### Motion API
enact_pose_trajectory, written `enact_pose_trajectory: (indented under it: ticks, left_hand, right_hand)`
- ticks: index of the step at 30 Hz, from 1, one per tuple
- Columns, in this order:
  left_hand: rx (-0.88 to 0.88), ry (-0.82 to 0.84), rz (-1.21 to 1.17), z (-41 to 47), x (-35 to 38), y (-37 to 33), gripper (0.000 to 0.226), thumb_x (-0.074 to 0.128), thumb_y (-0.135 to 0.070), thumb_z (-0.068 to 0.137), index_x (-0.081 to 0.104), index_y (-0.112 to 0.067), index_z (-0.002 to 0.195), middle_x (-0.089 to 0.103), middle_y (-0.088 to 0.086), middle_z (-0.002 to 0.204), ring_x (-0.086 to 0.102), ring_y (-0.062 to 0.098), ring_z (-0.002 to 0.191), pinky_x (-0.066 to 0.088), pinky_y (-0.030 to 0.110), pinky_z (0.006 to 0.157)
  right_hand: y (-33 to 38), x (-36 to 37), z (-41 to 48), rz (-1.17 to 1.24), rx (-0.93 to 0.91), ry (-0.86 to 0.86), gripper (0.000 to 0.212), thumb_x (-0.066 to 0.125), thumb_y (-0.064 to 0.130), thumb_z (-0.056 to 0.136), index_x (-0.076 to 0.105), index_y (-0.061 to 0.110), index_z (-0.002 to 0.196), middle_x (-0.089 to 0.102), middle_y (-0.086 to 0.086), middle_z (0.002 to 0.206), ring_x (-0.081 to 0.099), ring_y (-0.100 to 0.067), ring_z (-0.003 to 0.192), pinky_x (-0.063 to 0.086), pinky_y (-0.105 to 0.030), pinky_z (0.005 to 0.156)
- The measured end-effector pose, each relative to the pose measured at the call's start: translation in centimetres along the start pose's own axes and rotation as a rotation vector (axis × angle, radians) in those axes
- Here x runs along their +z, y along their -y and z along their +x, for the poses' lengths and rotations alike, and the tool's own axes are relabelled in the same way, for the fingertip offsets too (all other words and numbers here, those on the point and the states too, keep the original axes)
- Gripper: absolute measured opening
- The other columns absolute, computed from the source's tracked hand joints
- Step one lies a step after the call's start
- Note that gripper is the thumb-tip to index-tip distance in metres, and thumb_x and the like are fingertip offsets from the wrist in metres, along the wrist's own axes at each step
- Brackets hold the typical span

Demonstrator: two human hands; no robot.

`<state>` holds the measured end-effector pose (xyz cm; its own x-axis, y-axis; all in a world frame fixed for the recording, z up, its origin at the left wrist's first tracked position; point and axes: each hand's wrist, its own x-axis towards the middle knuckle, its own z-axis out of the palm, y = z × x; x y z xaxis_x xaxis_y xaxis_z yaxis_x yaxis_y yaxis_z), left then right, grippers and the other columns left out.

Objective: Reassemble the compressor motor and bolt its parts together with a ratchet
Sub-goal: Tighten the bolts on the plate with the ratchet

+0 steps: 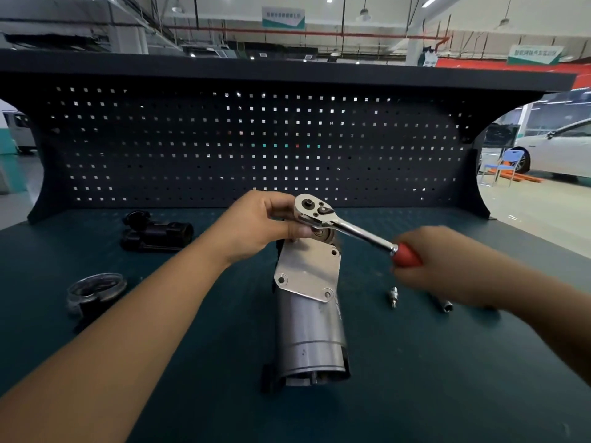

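The compressor motor (311,334), a grey metal cylinder with a silver bracket plate (308,271) on its far end, lies lengthwise on the dark green bench. A chrome ratchet (339,223) with a red handle is held above the motor's far end. My left hand (262,223) grips the ratchet's head with curled fingers. My right hand (447,266), blurred, is wrapped round the red handle (406,254). Whether a socket sits under the head is hidden.
A black housing part (156,233) lies at the back left and a clear ring-shaped cover (96,287) at the left. A small metal fitting (393,297) and a loose socket (444,303) lie right of the motor. A pegboard wall (256,145) closes the bench's back.
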<state>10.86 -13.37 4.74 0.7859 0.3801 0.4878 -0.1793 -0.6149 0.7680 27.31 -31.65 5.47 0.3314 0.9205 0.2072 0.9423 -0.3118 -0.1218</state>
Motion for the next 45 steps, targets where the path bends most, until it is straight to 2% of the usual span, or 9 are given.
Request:
enact_pose_trajectory:
  ticks: [6,10,14,20,27,32,38,41,45]
  left_hand:
    - [-0.083,0.18,0.006,0.6,-1.6,-0.2,0.023,0.06,0.004,0.081,0.069,-0.016,0.09,0.073,-0.012,0.087,0.066,-0.001,0.087,0.047,0.01,0.078]
    - [-0.058,0.045,-0.034,0.3,-0.9,0.2,0.028,0.063,0.01,0.077,0.07,-0.016,0.085,0.073,-0.011,0.075,0.067,-0.002,0.072,0.049,0.011,0.07]
    - [-0.03,-0.079,-0.075,-0.1,-0.1,0.2,0.029,0.068,0.014,0.07,0.071,-0.013,0.081,0.073,-0.008,0.073,0.068,0.002,0.071,0.051,0.013,0.065]
    - [0.046,-0.278,0.107,-0.5,0.8,0.5,0.027,0.083,-0.003,0.061,0.061,-0.019,0.065,0.07,-0.012,0.069,0.062,0.003,0.073,0.051,0.017,0.069]
    - [-0.032,0.09,-0.011,0.1,-1.3,0.1,0.025,0.06,0.002,0.082,0.067,-0.018,0.096,0.073,-0.015,0.089,0.065,-0.002,0.088,0.047,0.011,0.077]
    - [-0.035,-0.018,-0.046,0.4,-0.9,0.3,0.025,0.064,0.01,0.075,0.068,-0.011,0.088,0.073,-0.01,0.078,0.067,0.0,0.077,0.05,0.012,0.069]
    - [0.031,-0.237,-0.047,-0.2,0.5,0.4,0.023,0.079,-0.011,0.051,0.065,-0.014,0.068,0.071,-0.011,0.067,0.065,-0.002,0.067,0.049,0.011,0.062]
    - [0.043,-0.302,-0.01,-0.3,1.0,0.6,0.024,0.081,-0.015,0.051,0.062,-0.018,0.065,0.068,-0.013,0.065,0.06,-0.005,0.063,0.046,0.009,0.058]
    - [0.002,-0.104,0.004,0.0,0.2,0.3,0.021,0.074,-0.001,0.071,0.067,-0.018,0.081,0.071,-0.011,0.076,0.064,0.0,0.076,0.05,0.014,0.07]
  right_hand:
    - [-1.1,-2.6,4.5,-0.113,-0.07,0.035,0.03,0.061,0.016,0.082,0.043,0.022,0.059,0.047,0.004,0.06,0.042,-0.007,0.054,0.033,-0.021,0.05]
    - [-0.6,-1.7,3.2,-0.078,-0.028,0.047,0.025,0.061,0.021,0.082,0.046,0.018,0.062,0.05,0.004,0.058,0.044,-0.006,0.049,0.035,-0.021,0.047]
    - [2.0,1.0,-0.9,0.153,0.091,0.04,0.022,0.058,0.023,0.082,0.05,0.011,0.065,0.049,0.001,0.047,0.041,-0.007,0.028,0.03,-0.017,0.028]
    - [4.9,3.2,-3.2,0.218,0.108,-0.036,0.024,0.053,0.028,0.084,0.048,0.007,0.073,0.056,-0.008,0.062,0.043,-0.019,0.045,0.031,-0.019,0.031]
    - [0.3,-0.3,1.1,0.074,0.034,-0.023,0.028,0.061,0.021,0.083,0.045,0.019,0.06,0.048,0.004,0.06,0.043,-0.007,0.053,0.031,-0.019,0.046]
    - [-0.6,-1.6,2.7,0.027,-0.041,0.025,0.027,0.061,0.024,0.086,0.047,0.021,0.064,0.05,0.004,0.063,0.044,-0.007,0.056,0.034,-0.019,0.052]
    - [2.6,2.6,-2.0,0.226,0.059,-0.055,0.026,0.059,0.029,0.085,0.049,0.013,0.068,0.048,0.002,0.053,0.043,-0.007,0.032,0.027,-0.013,0.027]
    - [3.7,3.9,-2.8,0.298,0.088,-0.064,0.022,0.055,0.026,0.086,0.049,0.007,0.076,0.047,-0.002,0.057,0.038,-0.014,0.04,0.024,-0.013,0.026]
    - [1.8,2.5,-1.3,0.211,0.099,-0.057,0.025,0.057,0.025,0.086,0.048,0.017,0.065,0.05,0.001,0.059,0.045,-0.01,0.046,0.032,-0.015,0.036]
